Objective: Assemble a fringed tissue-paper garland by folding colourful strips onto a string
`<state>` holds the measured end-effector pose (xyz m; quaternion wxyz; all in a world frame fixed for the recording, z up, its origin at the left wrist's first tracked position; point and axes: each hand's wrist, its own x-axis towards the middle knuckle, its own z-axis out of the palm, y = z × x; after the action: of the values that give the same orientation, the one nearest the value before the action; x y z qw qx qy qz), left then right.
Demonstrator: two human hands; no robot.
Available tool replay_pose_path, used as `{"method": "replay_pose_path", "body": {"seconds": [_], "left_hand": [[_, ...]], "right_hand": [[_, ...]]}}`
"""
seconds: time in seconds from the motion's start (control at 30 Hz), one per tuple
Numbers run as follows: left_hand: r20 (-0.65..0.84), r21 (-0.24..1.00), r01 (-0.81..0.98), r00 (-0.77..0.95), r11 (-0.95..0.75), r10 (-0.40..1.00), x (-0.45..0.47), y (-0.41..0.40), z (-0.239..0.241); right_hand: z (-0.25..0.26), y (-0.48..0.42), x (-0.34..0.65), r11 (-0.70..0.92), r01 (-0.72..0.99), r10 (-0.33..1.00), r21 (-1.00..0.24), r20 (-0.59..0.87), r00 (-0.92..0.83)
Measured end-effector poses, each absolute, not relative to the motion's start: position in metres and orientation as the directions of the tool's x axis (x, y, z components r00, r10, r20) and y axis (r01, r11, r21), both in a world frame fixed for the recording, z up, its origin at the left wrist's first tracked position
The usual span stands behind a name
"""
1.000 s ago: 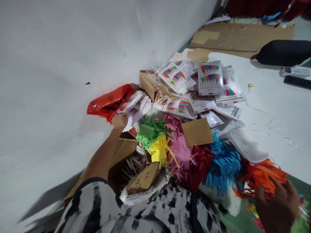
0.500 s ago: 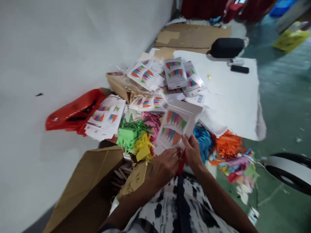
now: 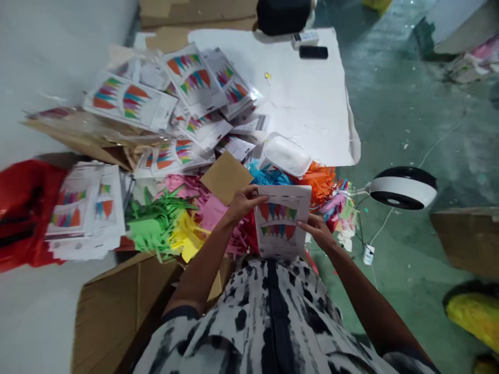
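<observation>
Close in front of my body, a white printed packet (image 3: 281, 244) with two rows of colourful tassels pictured on it is held between both hands. My left hand (image 3: 244, 202) pinches its upper left corner. At its right edge, my right hand (image 3: 317, 229) grips with thumb and fingers. Just beyond my left hand, a square brown card (image 3: 226, 177) lies on the fringed paper. Around it are pink tassels (image 3: 212, 210), blue tassels (image 3: 271, 175), orange tassels (image 3: 320, 182), yellow tassels (image 3: 187, 236) and green tassels (image 3: 154, 226).
Similar packets (image 3: 195, 80) are heaped at the back left, and a stack (image 3: 86, 208) lies by a red bag (image 3: 27, 218). A cardboard box (image 3: 113, 306) stands at lower left. Right of the table are a white-and-black lamp (image 3: 403, 189) and a white tray (image 3: 286, 156) lies nearer.
The view has swung right and down. The packet has come closer to my body and turned straighter. My left hand has shifted to its upper left corner; the brown card now shows on the tassels.
</observation>
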<state>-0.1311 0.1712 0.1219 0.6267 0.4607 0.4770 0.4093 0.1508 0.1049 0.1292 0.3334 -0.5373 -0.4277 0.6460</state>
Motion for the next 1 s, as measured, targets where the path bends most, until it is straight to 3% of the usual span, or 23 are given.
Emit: {"method": "replay_pose_path", "body": {"seconds": [0.2, 0.53, 1.0], "left_hand": [[-0.261, 0.960, -0.007, 0.327, 0.278, 0.908, -0.094, 0.179, 0.098], [-0.276, 0.958, 0.027, 0.354, 0.285, 0.893, -0.091, 0.183, 0.076], [-0.431, 0.897, 0.091, 0.386, 0.432, 0.815, -0.090, 0.181, 0.090]], "right_hand": [[0.114, 0.135, 0.190, -0.379, 0.001, 0.917, -0.926, -0.375, -0.133], [0.079, 0.163, 0.196, -0.309, 0.085, 0.918, -0.947, -0.321, -0.233], [0.065, 0.158, 0.183, -0.200, 0.028, 0.940, -0.979, -0.200, -0.276]]}}
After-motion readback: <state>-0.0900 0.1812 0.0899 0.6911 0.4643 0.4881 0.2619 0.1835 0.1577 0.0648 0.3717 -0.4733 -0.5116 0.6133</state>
